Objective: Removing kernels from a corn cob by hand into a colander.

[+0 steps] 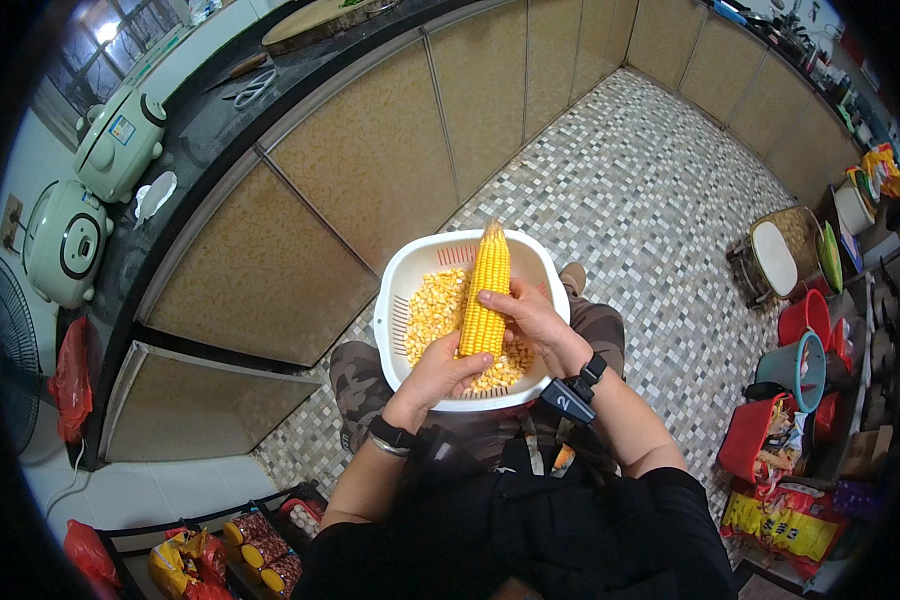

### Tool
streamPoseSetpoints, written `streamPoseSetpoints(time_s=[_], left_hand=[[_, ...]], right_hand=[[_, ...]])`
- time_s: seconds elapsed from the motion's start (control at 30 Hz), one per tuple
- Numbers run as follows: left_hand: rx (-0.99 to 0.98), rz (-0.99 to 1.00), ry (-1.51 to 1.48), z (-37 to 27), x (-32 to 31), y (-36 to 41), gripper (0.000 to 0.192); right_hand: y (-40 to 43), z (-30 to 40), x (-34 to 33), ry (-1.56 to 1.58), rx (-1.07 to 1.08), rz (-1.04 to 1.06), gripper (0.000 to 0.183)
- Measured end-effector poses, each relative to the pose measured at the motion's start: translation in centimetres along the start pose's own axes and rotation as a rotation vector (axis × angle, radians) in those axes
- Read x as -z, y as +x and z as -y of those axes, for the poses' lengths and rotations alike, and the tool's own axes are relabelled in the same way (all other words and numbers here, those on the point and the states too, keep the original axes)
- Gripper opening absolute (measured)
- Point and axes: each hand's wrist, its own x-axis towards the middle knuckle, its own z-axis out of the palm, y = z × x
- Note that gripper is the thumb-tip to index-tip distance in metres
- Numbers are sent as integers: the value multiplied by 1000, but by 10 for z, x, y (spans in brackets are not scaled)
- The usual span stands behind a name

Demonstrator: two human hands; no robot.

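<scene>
An ear of yellow corn (pixel 486 289) with full rows of kernels is held in both hands, its tapered tip pointing away from me. My left hand (pixel 441 369) grips its near end, thumb along the kernels. On the right side, my right hand (pixel 531 316) closes around the cob's middle with the thumb on top. Beneath them, a white plastic colander basket (pixel 544 264) with slotted sides rests on my lap. Loose corn kernels (pixel 436 306) lie in it, mostly at the left and near the bottom. The cob hides part of them.
Tan cabinets (pixel 360 150) and a dark countertop (pixel 195 139) curve along the left, holding two green rice cookers (pixel 120 146), scissors (pixel 255 88) and a knife (pixel 247 65). A stool (pixel 774 259), a blue bucket (pixel 802 371) and a red bin (pixel 750 435) stand at right. A storage rack (pixel 150 531) is lower left.
</scene>
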Motion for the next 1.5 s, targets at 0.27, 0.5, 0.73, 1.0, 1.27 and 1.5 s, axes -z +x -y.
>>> streamPoseSetpoints(time_s=[0.27, 0.5, 0.73, 1.0, 1.27, 1.5], left_hand=[[39, 14, -98, -1, 4, -1, 24], [55, 66, -119, 4, 14, 1, 30], [41, 141, -159, 5, 15, 1, 36], [59, 126, -300, 7, 17, 1, 37], [12, 121, -177, 9, 16, 2, 31], [15, 19, -75, 13, 14, 5, 35]], right_hand=[[-2, 3, -2, -5, 3, 5, 39], [-5, 6, -5, -28, 2, 19, 39], [-5, 8, -3, -7, -11, 26, 35], [-12, 17, -10, 45, -24, -4, 34], [-14, 19, -14, 38, -31, -18, 35], [-8, 11, -6, -65, -28, 11, 38]])
